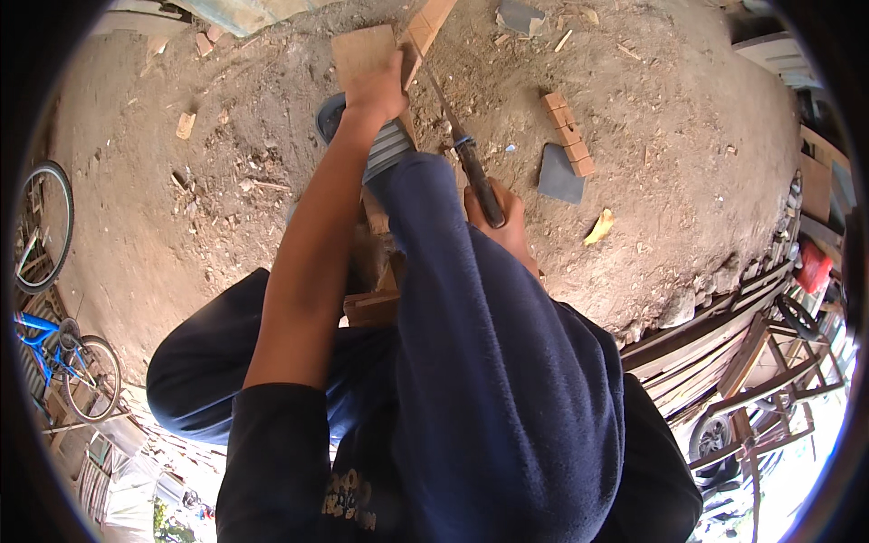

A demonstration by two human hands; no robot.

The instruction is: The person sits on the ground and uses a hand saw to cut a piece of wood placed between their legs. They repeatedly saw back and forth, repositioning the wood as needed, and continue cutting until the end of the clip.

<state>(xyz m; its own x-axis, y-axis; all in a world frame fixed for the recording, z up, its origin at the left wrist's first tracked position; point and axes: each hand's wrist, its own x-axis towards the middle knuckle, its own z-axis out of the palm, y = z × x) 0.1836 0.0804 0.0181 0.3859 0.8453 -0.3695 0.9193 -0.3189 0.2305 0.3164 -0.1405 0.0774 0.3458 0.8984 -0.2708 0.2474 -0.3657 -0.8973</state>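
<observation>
My left hand (375,92) is closed on pale wood near the top of the view, where a square board (360,47) meets a slanted, scored wooden strip (425,25). My right hand (505,219) wraps round the dark handle of a narrow saw-like tool (469,156) with a blue band; its blade points up beside the strip. My raised leg (462,326) in navy trousers stands between my arms, with a grey sandal (387,147) below my left hand, partly over wood. More timber (371,309) lies beneath my legs.
Bare dirt ground (661,181) holds scraps, a notched wooden piece (567,134) and a dark grey square (558,181) to the right. Bicycles (50,344) stand at the left edge. Stacked planks (688,330), a wooden frame (760,398) and a red bag (813,265) line the right.
</observation>
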